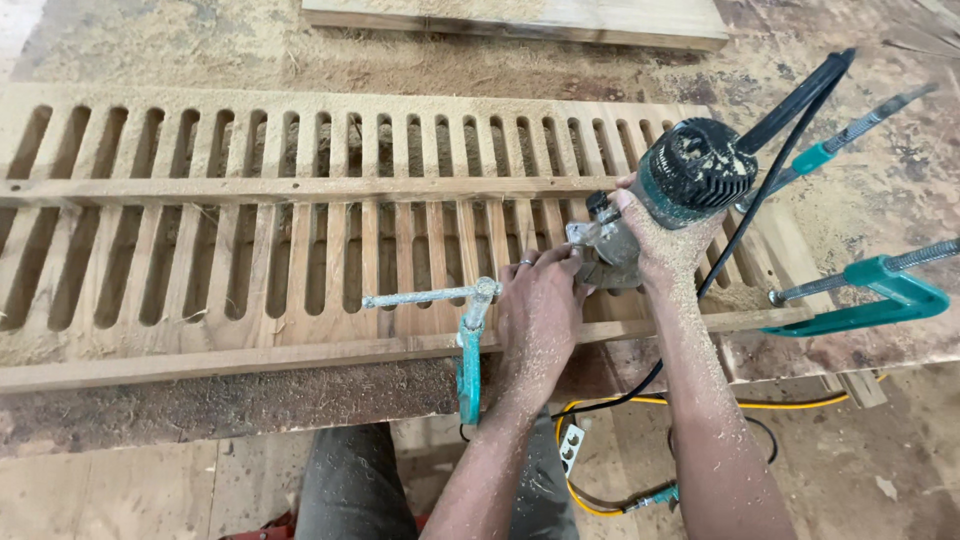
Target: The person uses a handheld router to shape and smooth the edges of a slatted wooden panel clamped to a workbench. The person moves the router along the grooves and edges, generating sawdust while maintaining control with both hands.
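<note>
A teal and black hand router [690, 170] stands on a long wooden panel [250, 260] cut with two rows of several slots. My right hand [655, 240], dusted with sawdust, grips the router's body. My left hand [540, 305] rests on the panel and presses against the router's metal base [595, 245]. A thin wooden guide strip [250, 188] runs along the panel's middle. The router's black cord [790, 120] trails off to the upper right.
A teal clamp [468, 340] pins the panel's near edge beside my left hand. Two more teal clamps [880, 290] grip the right end. Sawdust covers the bench. A yellow cable [600, 410] and a plug strip lie on the floor by my legs. A board [520, 20] lies at the far edge.
</note>
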